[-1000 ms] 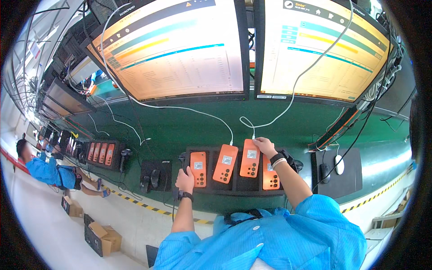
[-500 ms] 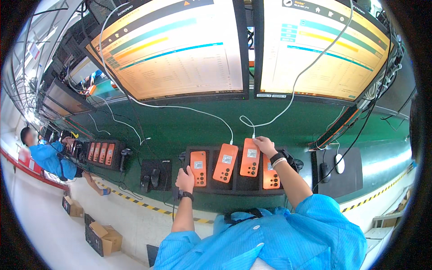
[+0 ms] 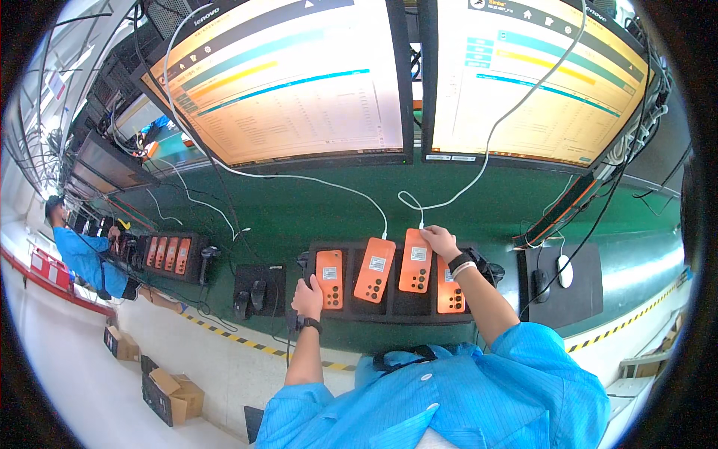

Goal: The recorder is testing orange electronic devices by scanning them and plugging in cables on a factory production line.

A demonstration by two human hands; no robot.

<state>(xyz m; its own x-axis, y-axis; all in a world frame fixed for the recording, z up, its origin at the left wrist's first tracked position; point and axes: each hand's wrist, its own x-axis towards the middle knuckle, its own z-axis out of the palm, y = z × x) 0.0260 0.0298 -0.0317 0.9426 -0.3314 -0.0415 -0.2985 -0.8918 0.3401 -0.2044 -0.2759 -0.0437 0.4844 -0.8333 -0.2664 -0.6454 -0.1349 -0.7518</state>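
Observation:
My right hand (image 3: 443,243) is closed at the top right corner of an orange smartphone (image 3: 415,260), near where a white cable plugs in. That phone lies back up, with a white label and dark camera rings. To its left another orange phone (image 3: 375,269) lies tilted, also joined to a white cable (image 3: 329,182). My left hand (image 3: 307,297) is curled at the left edge of the black foam tray (image 3: 359,318), beside an orange phone (image 3: 330,280); what its fingers hold is hidden. A further orange phone (image 3: 450,295) sits under my right wrist, partly covered.
Two large monitors (image 3: 292,82) stand behind the tray on the green bench. Computer mice (image 3: 258,294) lie on dark mats left and right. Farther left, a co-worker in blue (image 3: 90,258) stands by another tray of orange phones (image 3: 172,255). Cardboard boxes (image 3: 183,396) are on the floor.
My hands and the phones stay nearly in place. The co-worker on the left has straightened up and shifted position.

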